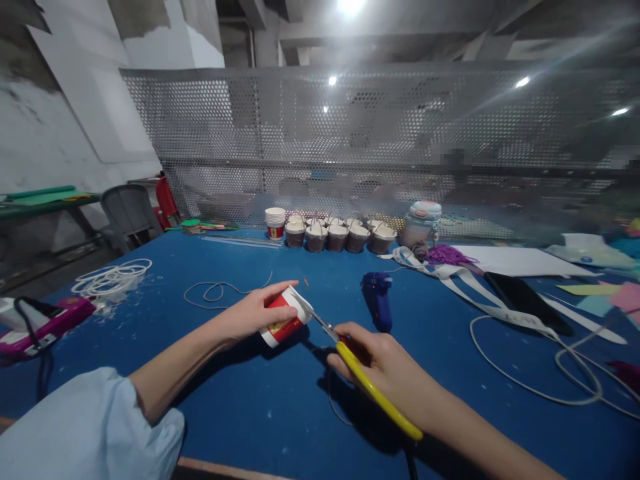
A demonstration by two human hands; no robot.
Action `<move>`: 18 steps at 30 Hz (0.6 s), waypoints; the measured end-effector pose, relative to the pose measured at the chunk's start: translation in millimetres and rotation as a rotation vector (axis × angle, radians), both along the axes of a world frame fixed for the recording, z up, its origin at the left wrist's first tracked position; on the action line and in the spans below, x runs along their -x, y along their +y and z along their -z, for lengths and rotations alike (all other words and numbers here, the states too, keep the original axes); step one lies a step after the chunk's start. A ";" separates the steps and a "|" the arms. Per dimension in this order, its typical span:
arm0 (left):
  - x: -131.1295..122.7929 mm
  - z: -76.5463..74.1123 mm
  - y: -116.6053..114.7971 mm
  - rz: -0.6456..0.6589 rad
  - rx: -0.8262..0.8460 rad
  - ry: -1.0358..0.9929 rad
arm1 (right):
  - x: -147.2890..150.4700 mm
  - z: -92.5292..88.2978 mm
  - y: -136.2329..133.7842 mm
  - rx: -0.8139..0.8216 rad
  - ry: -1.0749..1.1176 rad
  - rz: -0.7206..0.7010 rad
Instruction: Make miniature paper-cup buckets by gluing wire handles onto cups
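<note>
Paper cup (280,321) tilted in mid-view, apparently raised off the blue counter (215,373), dark shadow beneath. Left hand (270,310) half curled around it: thumb across the printed side, index finger stretched along the far edge. Right hand (383,357) closed round the yellow handles of a pair of scissors (380,395); blades at the cup's white right-hand edge, their gap too small to judge.

Room: blue surface spreads from the cup toward the near edge, where a brown strip shows, and leftward past a thin grey cord (200,301). Right side tighter: blue glue gun (379,303) just beyond the right hand, then white ribbon (505,313) and a black flat device (527,301). Far side bounded by a stack of paper cups (275,224), dark-sided pots (337,239) and a perforated metal screen (310,133).

Cup appearance: red band with gold-coloured print, white at both ends; edge by the blades looks bent. Mouth and base not distinguishable.
</note>
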State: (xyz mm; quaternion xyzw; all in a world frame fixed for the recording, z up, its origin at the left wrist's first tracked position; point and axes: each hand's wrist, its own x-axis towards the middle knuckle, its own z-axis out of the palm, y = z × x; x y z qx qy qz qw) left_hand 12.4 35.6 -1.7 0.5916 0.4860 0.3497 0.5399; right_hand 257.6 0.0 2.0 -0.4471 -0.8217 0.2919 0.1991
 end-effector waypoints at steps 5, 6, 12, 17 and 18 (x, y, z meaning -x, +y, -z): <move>-0.7 -0.3 -0.8 -0.007 -0.031 0.084 | 1.9 6.5 0.5 0.025 0.053 -0.016; -0.4 0.1 -0.8 -0.012 -0.039 0.093 | 1.9 8.4 0.3 0.023 0.061 -0.014; 0.7 3.6 0.3 -0.021 -0.084 0.154 | 0.7 11.9 -2.1 0.012 0.063 -0.013; -2.5 2.1 -2.4 -0.041 -0.201 0.295 | 4.2 6.3 -1.4 0.009 0.023 0.025; -3.4 1.8 -3.2 -0.046 -0.223 0.327 | 4.9 6.1 -1.0 0.009 0.013 0.034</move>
